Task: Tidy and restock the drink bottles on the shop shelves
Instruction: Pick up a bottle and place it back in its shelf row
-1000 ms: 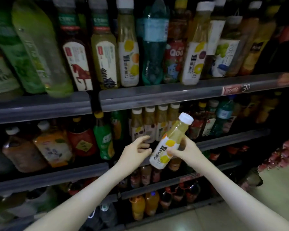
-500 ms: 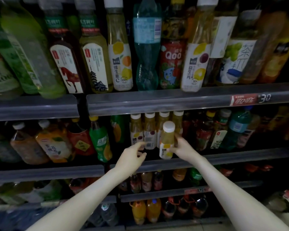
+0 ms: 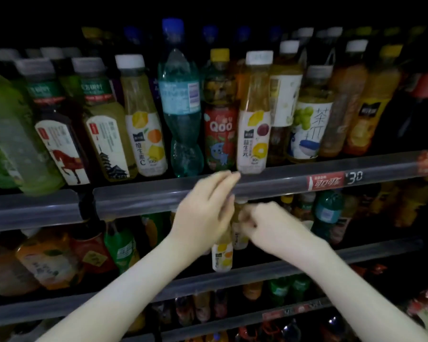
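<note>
Yellow drink fills the juice bottle (image 3: 221, 257) with the white label. It is on the middle shelf (image 3: 307, 264), just behind the front edge, and I cannot tell if its bottom rests there. Its white cap (image 3: 242, 200) is right under the top shelf rail (image 3: 146, 196).

The right hand (image 3: 269, 228) has its fingers curled round the top part of the juice bottle. The left hand (image 3: 203, 218) is in front of the bottle. Its fingers are straight and pressed together, and they point up at the rail. Both hands look blurry, so I cannot tell if the left hand touches the bottle.

On the top shelf stand many bottles in a row. One is a blue-green water bottle (image 3: 181, 112), and a red Qoo bottle (image 3: 220, 134) is just beside it. A red price tag (image 3: 325, 181) sticks on the rail, over to the right. A green bottle (image 3: 120, 248) stands on the middle shelf, left of the hands.
</note>
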Demonstrator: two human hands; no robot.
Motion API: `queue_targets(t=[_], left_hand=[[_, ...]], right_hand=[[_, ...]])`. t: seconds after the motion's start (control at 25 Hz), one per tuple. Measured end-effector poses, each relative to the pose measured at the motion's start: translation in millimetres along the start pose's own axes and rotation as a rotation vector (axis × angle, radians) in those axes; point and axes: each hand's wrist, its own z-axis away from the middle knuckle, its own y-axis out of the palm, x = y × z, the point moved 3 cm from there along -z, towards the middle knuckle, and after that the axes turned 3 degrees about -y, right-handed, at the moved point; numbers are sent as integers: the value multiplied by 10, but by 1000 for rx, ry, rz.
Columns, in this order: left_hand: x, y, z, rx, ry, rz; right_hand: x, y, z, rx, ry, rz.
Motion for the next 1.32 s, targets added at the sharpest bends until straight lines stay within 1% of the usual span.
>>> queue_targets(t=[0.08, 0.12, 0.16, 0.2, 0.28, 0.36, 0.48, 0.6, 0.68, 0.72, 0.8, 0.84, 0.88, 0.92, 0.96, 1.0, 1.04, 1.08, 1.12, 1.16, 1.24, 1.28, 1.32], left_hand=[[-48, -116, -375, -135, -26, -64], [-30, -142, -525, -165, -44, -155], [7, -143, -628, -167, -76, -257], [56, -129, -700, -153, -126, -345], [162, -73, -739, -83, -211, -449], [220, -21, -688, -17, -190, -501], [254, -5, -566, 28, -128, -491], [253, -53, -395, 42, -134, -409], [212, -85, -212, 34, -138, -331], [178, -98, -85, 22, -133, -293], [114, -112, 214, -5, -139, -199], [92, -126, 385, -11, -157, -147], [78, -147, 564, -13, -179, -94], [68, -170, 754, -9, -206, -35], [51, -200, 936, 6, -235, 24], [38, -235, 1118, 34, -264, 68], [30, -251, 1288, 74, -286, 100], [20, -259, 1427, 134, -305, 122], [31, -239, 1534, 206, -340, 135], [55, -212, 1594, 269, -409, 138], [163, -153, 1622, 370, -667, 181], [246, -104, 1632, 404, -788, 214], [352, -52, 1650, 434, -873, 232]], right_hand=[[158, -645, 78, -515, -87, 20], [193, -861, 52, -714, -121, 14], [186, -975, -31, -804, -119, -10], [161, -1018, -165, -796, -93, -32], [159, -969, -428, -663, -10, -33], [132, -836, -593, -592, 29, -4], [76, -774, -655, -612, 42, -137], [14, -740, -541, -646, 31, -336], [3, -684, -360, -730, -31, -456], [28, -671, -219, -817, -89, -492], [48, -632, 28, -1030, -272, -506], [36, -570, 146, -1049, -364, -489], [48, -489, 279, -996, -390, -481], [61, -335, 357, -845, -315, -522], [84, -122, 418, -620, -157, -579], [120, 138, 480, -440, -66, -581], [128, 403, 519, -391, -98, -578], [139, 656, 536, -390, -151, -608], [153, 910, 518, -336, -152, -711], [190, 1131, 478, -224, -118, -813], [272, 1463, 342, -18, -65, -882], [265, 1574, 260, 41, -65, -856], [243, 1659, 186, 96, -76, -827]])
